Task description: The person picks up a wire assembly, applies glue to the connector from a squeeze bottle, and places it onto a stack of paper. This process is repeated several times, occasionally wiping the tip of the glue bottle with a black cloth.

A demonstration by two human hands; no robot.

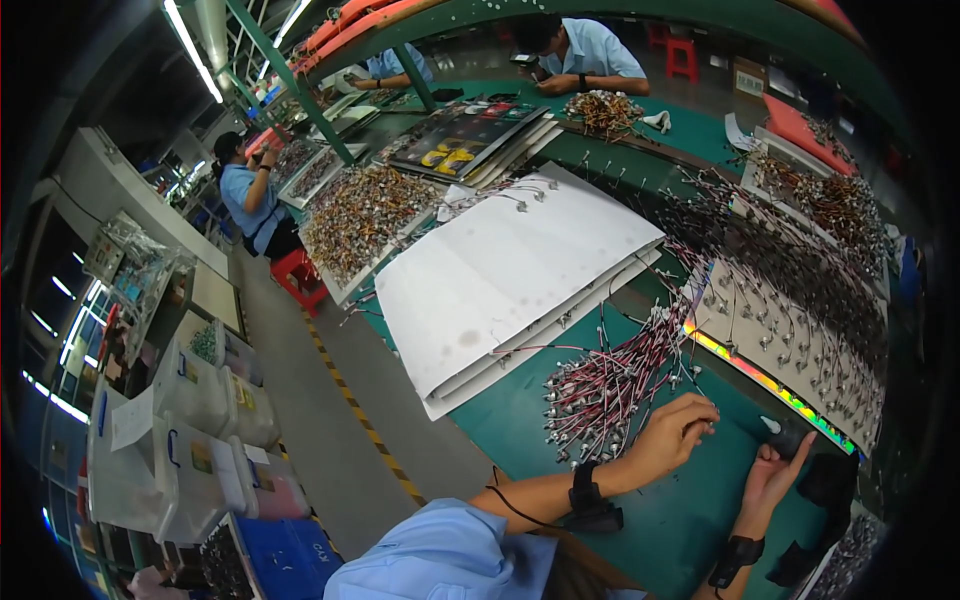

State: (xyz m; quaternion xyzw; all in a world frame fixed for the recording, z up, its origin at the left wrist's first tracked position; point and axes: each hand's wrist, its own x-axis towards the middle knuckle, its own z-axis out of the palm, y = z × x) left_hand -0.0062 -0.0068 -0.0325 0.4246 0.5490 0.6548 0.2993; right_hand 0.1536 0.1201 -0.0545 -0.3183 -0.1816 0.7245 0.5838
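Resting on the green bench (520, 420), the left hand (672, 437) has its fingers curled, pinching a thin wire end beside the bundle of red-and-white wires (610, 385). Right of that bundle, the right hand (772, 474) lies open-palmed, fingers released, touching a small dark part (785, 438). Beyond the bundle lie stacked white boards (500, 280).

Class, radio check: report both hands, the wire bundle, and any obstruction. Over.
Left hand pinching at wire bundle. Right hand open beside small white part. Green table between them.
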